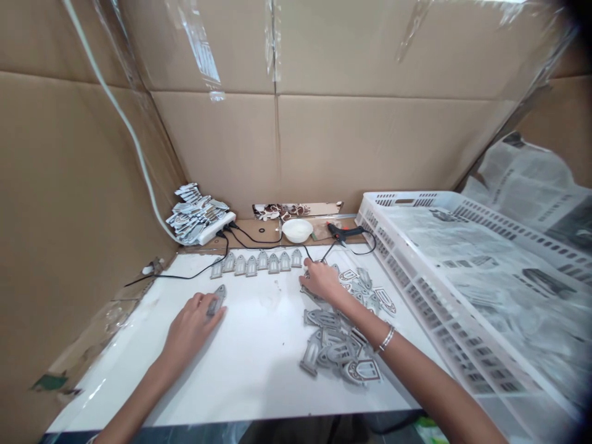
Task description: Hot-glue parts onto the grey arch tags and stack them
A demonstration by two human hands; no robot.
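Observation:
My left hand [197, 317] grips a small grey window-shaped piece [216, 300] with a pointed top, low over the left part of the white board [245, 357]. At the upper edge of a loose pile of similar grey pieces [340, 351] is my right hand [321, 279]. Its fingers are bent down at the pile, and whatever lies under them is hidden. A few pieces in the pile show white faces with brown outlines. Farther back, several grey pieces [263, 259] stand side by side in an uneven row between my hands.
A white plastic crate [402, 246] lined with newspaper fills the right side. Along the back are a glue gun [345, 232], a white bowl [297, 230], a power strip [217, 228] with black cables, and a heap of stacked pieces [192, 216]. Cardboard walls [324, 142] enclose the board.

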